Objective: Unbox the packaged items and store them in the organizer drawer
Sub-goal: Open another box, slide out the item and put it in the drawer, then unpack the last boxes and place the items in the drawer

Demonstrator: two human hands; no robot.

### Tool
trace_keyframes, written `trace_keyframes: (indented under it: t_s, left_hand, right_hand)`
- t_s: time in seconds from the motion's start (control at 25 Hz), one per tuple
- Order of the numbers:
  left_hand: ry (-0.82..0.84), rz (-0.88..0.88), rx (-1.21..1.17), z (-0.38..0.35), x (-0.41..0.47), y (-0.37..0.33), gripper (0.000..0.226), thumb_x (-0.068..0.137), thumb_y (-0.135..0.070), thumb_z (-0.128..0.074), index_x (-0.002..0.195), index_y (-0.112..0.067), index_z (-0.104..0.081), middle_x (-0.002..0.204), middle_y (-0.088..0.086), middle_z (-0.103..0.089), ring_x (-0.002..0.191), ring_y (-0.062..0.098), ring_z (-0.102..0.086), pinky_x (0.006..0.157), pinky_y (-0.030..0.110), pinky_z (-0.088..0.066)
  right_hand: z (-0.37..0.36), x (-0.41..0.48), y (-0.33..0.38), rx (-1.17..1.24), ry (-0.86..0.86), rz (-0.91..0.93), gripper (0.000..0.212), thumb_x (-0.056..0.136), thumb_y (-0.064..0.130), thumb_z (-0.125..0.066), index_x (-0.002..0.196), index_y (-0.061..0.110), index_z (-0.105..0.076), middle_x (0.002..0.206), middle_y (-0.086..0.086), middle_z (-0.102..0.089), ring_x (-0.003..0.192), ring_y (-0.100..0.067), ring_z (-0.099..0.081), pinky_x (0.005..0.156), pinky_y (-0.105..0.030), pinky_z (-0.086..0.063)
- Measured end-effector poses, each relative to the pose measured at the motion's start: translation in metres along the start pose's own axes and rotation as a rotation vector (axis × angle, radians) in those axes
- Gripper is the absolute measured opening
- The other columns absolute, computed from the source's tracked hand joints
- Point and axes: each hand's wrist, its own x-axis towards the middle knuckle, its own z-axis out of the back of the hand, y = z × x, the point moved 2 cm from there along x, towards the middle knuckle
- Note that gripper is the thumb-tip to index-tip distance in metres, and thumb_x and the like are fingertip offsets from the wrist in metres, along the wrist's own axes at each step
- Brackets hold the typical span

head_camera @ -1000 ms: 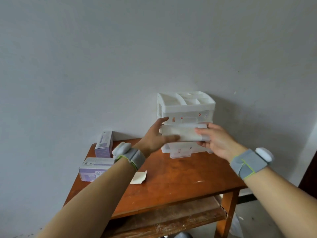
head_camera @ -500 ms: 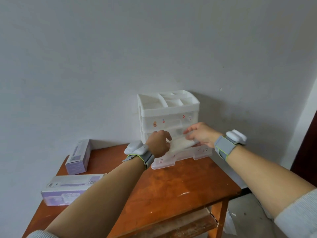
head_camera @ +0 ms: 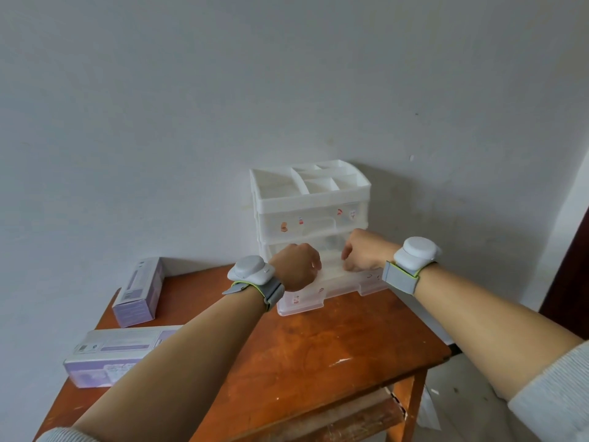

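Left hand [head_camera: 296,266], right hand [head_camera: 365,253]: hold on packet [head_camera: 331,270] unclear

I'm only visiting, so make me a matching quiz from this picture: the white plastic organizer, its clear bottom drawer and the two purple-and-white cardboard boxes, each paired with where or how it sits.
Things
1. white plastic organizer with divided top tray
2. clear plastic bottom drawer
3. long purple-and-white cardboard box
4. shorter purple-and-white cardboard box

Places or states
A. lying at the left rear of the wooden table
B. slid out toward the person
C. standing at the table's back, against the wall
D. lying at the table's left front edge

Pairs: 1-C, 2-B, 3-D, 4-A
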Motion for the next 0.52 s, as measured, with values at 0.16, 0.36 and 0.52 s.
trace_keyframes:
  t_s: [0.16, 0.36, 0.52]
  left_hand:
    - [-0.202, -0.004, -0.067, 0.017, -0.013, 0.004, 0.027, 0.091, -0.014, -0.054, 0.113, -0.015, -0.069, 0.117, 0.006, -0.067, 0.11, 0.023, -0.059, 0.096, 0.035, -0.048]
    - [-0.379, 0.085, -0.137, 0.053, -0.046, 0.024, 0.029, 0.088, -0.009, -0.05, 0.106, -0.014, -0.071, 0.112, 0.006, -0.068, 0.103, 0.026, -0.061, 0.088, 0.038, -0.051]
    - [-0.356, 0.268, -0.004, 0.067, -0.088, 0.065, 0.028, 0.086, -0.013, -0.049, 0.105, -0.018, -0.069, 0.103, 0.007, -0.069, 0.097, 0.029, -0.063, 0.08, 0.037, -0.052]
  right_hand:
    - [0.015, -0.013, 0.005, 0.057, -0.156, 0.015, 0.023, 0.08, 0.023, -0.072, 0.099, 0.012, -0.076, 0.113, -0.007, -0.071, 0.096, -0.03, -0.067, 0.081, -0.033, -0.055]
    - [0.033, -0.03, 0.041, 0.166, -0.316, 0.088, 0.018, 0.08, 0.026, -0.071, 0.097, 0.018, -0.074, 0.102, -0.004, -0.072, 0.097, -0.027, -0.065, 0.084, -0.033, -0.052]
    - [0.025, -0.042, 0.096, 0.27, -0.341, 0.232, 0.013, 0.082, 0.026, -0.071, 0.091, 0.018, -0.075, 0.09, 0.003, -0.071, 0.088, -0.02, -0.065, 0.076, -0.03, -0.049]
